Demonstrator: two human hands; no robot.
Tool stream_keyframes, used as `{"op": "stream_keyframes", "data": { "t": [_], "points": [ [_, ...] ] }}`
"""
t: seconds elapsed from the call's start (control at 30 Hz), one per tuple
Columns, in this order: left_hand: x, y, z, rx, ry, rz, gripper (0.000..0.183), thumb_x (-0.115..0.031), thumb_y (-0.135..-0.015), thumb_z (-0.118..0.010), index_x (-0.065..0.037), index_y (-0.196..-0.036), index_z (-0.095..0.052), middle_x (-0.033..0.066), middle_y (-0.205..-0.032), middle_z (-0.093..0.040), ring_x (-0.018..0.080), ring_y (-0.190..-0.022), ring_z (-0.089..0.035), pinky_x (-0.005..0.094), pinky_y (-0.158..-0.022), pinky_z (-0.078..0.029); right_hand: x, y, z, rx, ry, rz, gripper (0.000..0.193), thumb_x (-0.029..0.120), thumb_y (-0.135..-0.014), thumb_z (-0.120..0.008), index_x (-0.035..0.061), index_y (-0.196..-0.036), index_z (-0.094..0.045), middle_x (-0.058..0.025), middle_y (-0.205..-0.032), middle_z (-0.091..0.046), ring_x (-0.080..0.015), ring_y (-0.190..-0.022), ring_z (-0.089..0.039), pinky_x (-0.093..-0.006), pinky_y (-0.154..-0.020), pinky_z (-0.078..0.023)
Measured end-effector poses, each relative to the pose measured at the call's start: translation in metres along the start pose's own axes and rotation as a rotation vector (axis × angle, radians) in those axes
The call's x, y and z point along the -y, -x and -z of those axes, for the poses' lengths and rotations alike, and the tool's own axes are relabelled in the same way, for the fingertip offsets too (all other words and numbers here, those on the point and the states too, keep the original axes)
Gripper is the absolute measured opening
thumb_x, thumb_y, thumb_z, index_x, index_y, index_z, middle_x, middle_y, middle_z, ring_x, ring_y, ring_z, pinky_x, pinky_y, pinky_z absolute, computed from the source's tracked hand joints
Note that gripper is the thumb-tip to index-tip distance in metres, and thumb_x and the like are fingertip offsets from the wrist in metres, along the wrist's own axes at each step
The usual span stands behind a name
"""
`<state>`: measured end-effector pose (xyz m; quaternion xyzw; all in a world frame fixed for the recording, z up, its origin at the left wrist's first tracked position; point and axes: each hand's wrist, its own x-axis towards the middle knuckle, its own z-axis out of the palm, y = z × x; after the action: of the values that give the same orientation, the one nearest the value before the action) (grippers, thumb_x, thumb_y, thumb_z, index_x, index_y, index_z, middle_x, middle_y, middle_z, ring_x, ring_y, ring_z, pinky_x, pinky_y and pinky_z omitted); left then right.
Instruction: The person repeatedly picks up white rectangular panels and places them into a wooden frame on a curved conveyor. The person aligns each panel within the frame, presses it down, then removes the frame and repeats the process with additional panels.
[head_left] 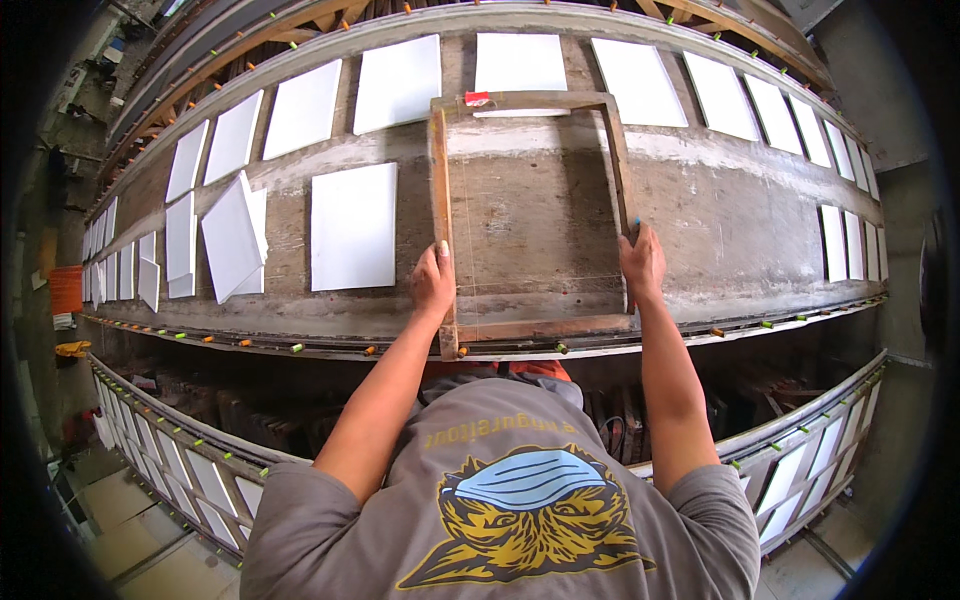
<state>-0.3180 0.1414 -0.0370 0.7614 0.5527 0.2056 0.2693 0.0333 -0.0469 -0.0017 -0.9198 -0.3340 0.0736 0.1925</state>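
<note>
I hold a wooden frame (442, 190) over the long worktable, one side bar in each hand. The frame looks like a screen printing frame; thin lines cross its inside, and the tabletop shows through it. My left hand (433, 278) is closed around the lower part of its left bar. On the right bar, my right hand (643, 260) grips at about the same height. A small red patch (477, 99) sits on the frame's far bar. Just left of the frame lies a white rectangular sheet (353, 228), flat on the table.
More white sheets line the table's far side, among them one (400, 84) beyond the frame. Stacked, tilted sheets (236, 240) lie to the left. Small orange and green pegs (297, 348) dot the near edge. Behind me runs another table (210, 480) with sheets.
</note>
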Motion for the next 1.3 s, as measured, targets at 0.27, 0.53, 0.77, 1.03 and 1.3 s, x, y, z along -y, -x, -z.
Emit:
{"op": "stream_keyframes", "data": {
  "t": [0.27,0.53,0.77,1.03,1.3],
  "points": [
    [-0.003,0.002,-0.001,0.001,0.035,-0.022,0.055,-0.046,-0.110,-0.036,0.000,-0.121,-0.064,0.0241,-0.111,-0.068,0.0434,-0.104,-0.065,0.0509,-0.087,-0.051,-0.001,0.010,0.005,-0.010,0.026,-0.007,0.050,0.026,-0.092,-0.069,0.0018,-0.133,-0.054,-0.0224,-0.122,-0.064,-0.0427,-0.113,-0.063,-0.0498,-0.093,-0.052],
    [-0.013,0.001,0.005,0.129,-0.070,0.040,0.050,-0.041,-0.111,-0.033,-0.001,-0.129,-0.058,0.0230,-0.120,-0.064,0.0419,-0.109,-0.062,0.0511,-0.092,-0.051,0.000,0.010,0.004,0.001,0.055,-0.004,0.050,0.024,-0.092,-0.069,0.0023,-0.134,-0.054,-0.0241,-0.121,-0.064,-0.0439,-0.110,-0.064,-0.0504,-0.092,-0.053],
    [-0.010,0.013,0.001,0.016,-0.209,-0.009,0.048,-0.039,-0.111,-0.034,-0.002,-0.133,-0.056,0.0202,-0.112,-0.058,0.0406,-0.103,-0.060,0.0516,-0.088,-0.049,0.008,0.013,0.009,0.018,0.057,-0.030,0.050,0.023,-0.092,-0.068,0.0024,-0.135,-0.053,-0.0239,-0.122,-0.063,-0.0431,-0.112,-0.063,-0.0502,-0.092,-0.053],
    [-0.005,0.016,-0.003,0.029,0.027,-0.006,0.052,-0.041,-0.111,-0.035,-0.001,-0.136,-0.056,0.0232,-0.112,-0.056,0.0432,-0.099,-0.060,0.0517,-0.087,-0.050,0.008,0.014,0.009,-0.003,0.119,-0.048,0.052,0.024,-0.091,-0.070,0.0032,-0.136,-0.052,-0.0229,-0.118,-0.065,-0.0442,-0.109,-0.064,-0.0519,-0.090,-0.053],
    [0.005,0.005,0.015,-0.030,0.082,0.034,0.053,-0.049,-0.108,-0.044,-0.006,-0.135,-0.058,0.0181,-0.112,-0.059,0.0367,-0.099,-0.061,0.0487,-0.087,-0.050,0.065,0.020,-0.006,-0.294,0.360,0.121,0.071,0.027,-0.084,-0.077,0.0056,-0.146,-0.049,-0.0159,-0.130,-0.058,-0.0340,-0.123,-0.055,-0.0466,-0.098,-0.046]
  ]
}}
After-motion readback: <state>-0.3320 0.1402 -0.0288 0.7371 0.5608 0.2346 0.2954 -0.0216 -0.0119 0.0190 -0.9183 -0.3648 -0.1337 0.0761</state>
